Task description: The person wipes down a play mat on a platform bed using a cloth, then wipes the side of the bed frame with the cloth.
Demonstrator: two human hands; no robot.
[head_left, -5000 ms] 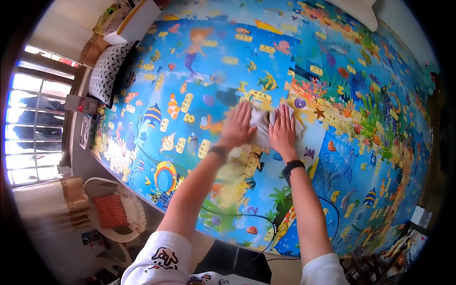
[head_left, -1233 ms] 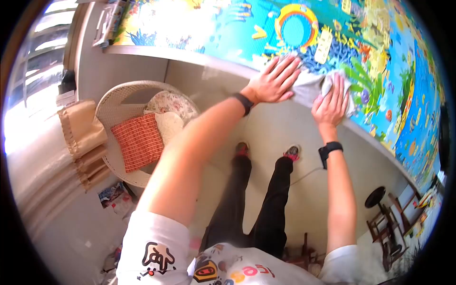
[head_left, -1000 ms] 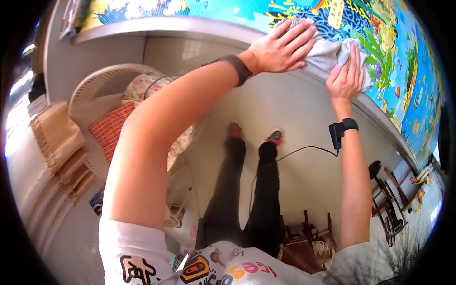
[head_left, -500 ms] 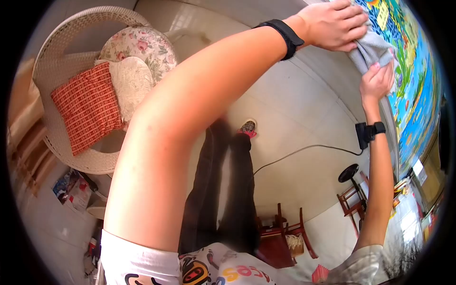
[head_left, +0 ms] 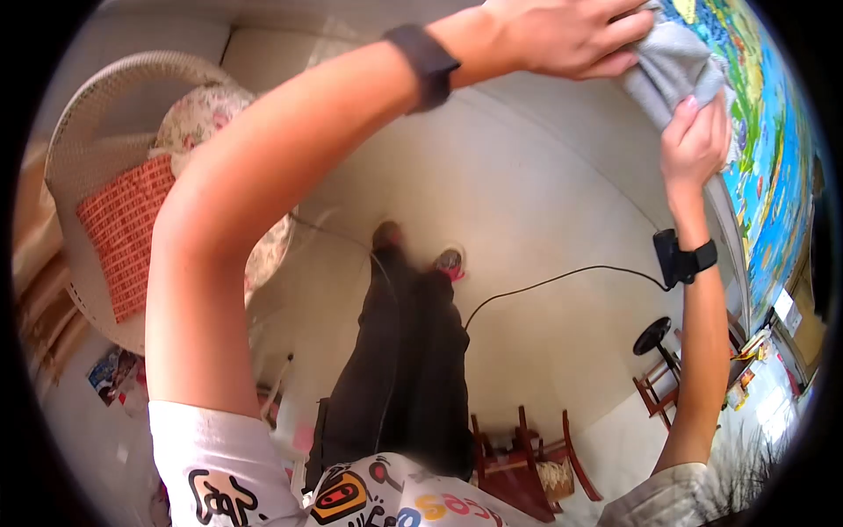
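Observation:
A light grey cloth (head_left: 669, 72) lies bunched at the edge of a surface covered with a colourful sea-picture sheet (head_left: 773, 149), at the upper right. My left hand (head_left: 575, 37) has its fingers curled over the cloth's left part, and the top of the hand is cut off by the frame edge. Lower and to the right, my right hand (head_left: 695, 140) presses its fingers together on the cloth's lower end, thumb uppermost. Both wrists wear black bands, and a thin cable runs from the right one.
On the left stands a white wicker chair (head_left: 66, 176) with a red patterned cushion (head_left: 132, 233) and a floral cushion (head_left: 198, 114). Dark wooden chairs (head_left: 518, 474) are at the bottom, beside a black round object (head_left: 652, 335). My legs and shoes show on the pale floor (head_left: 544, 211).
The view has turned downward and rightward along the surface's edge. Both hands have moved with the cloth from the middle of the sheet to its edge, and their fingers are now more curled.

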